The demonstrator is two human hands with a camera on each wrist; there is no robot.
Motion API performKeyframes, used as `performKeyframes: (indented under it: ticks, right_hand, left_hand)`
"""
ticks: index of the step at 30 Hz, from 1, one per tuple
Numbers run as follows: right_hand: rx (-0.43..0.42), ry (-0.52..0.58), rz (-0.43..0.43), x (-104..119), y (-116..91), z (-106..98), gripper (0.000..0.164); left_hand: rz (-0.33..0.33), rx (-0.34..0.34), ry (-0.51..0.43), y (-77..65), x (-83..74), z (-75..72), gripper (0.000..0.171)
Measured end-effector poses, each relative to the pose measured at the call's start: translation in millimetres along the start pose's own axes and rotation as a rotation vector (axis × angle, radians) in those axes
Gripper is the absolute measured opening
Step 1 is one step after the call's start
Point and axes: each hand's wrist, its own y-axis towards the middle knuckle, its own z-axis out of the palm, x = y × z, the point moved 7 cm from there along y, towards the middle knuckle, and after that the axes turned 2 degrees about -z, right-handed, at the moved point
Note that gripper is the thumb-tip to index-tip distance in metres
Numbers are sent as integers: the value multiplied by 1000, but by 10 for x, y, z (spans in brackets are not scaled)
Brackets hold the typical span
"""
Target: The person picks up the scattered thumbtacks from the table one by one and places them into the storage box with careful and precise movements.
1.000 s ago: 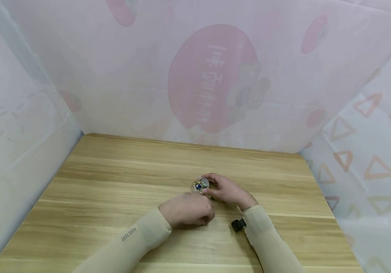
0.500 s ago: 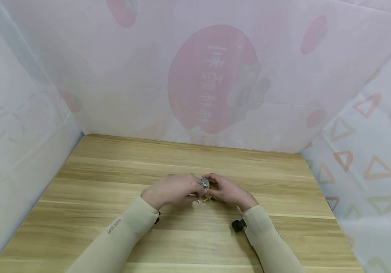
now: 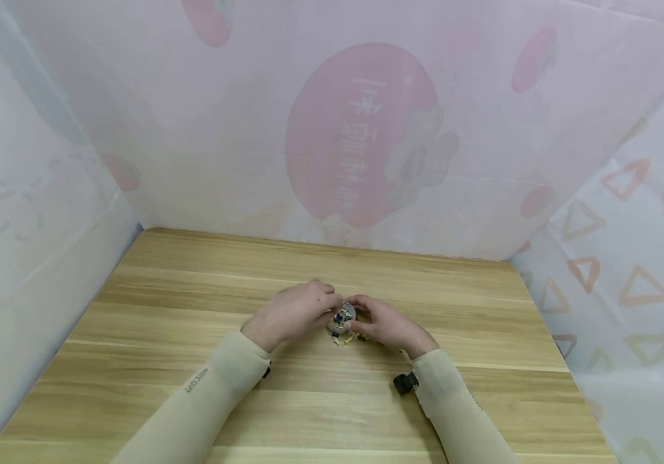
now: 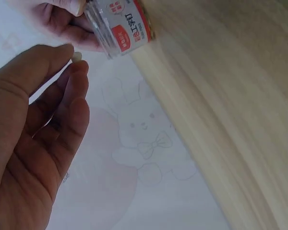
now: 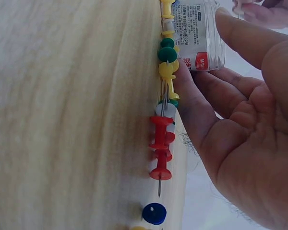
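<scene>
A clear plastic jar [image 3: 341, 317] with a red and white label stands on the table; colourful push pins show inside it in the head view. My right hand [image 3: 389, 324] holds the jar from the right side, thumb and fingers around it. Just left of the jar's mouth is my left hand [image 3: 297, 312], pinching a pale push pin [image 4: 77, 57] between thumb and forefinger. Loose push pins lie by the jar, among them a red push pin [image 5: 160, 132], a green push pin [image 5: 167, 53] and a blue push pin [image 5: 154, 213].
The wooden table [image 3: 222, 270] reaches back to a printed cloth wall [image 3: 239, 161], with more cloth at both sides. Under the right sleeve, a black wrist device [image 3: 405, 383] sits close to the tabletop.
My left hand has moved from the near side of the jar to its mouth, then slightly back and away. My right hand has stayed on the jar.
</scene>
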Motion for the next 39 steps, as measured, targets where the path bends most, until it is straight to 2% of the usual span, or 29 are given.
performKeyframes:
  ticks: [6,11,15,19,22,32,39]
  right_hand:
    - [0,-15,16,-18,5,-1,61]
    - [-5,-22,0,-9,7,0,61]
    - [-7,-22,-15,13,10,8,59]
    - [-13,-54,-7,22,23,24,61]
    - [-18,-80,-19,47,44,47,61]
    - [-102,-102,-29,60,88,95,63]
    - [-77,-70,-32,44,62,58,58]
  left_hand:
    - [-7,10,29,32,-4,89,17]
    - [-19,-11,-17,23,34,83,19]
    - [-92,-7,-117,2,133,86,21]
    - [-182,38,-188,-30,231,142,39]
    - [-212,76,-225,-50,253,190,49]
    - [-242,88,-249,-44,226,261,49]
    - [-229,101,-280,-66,286,248,44]
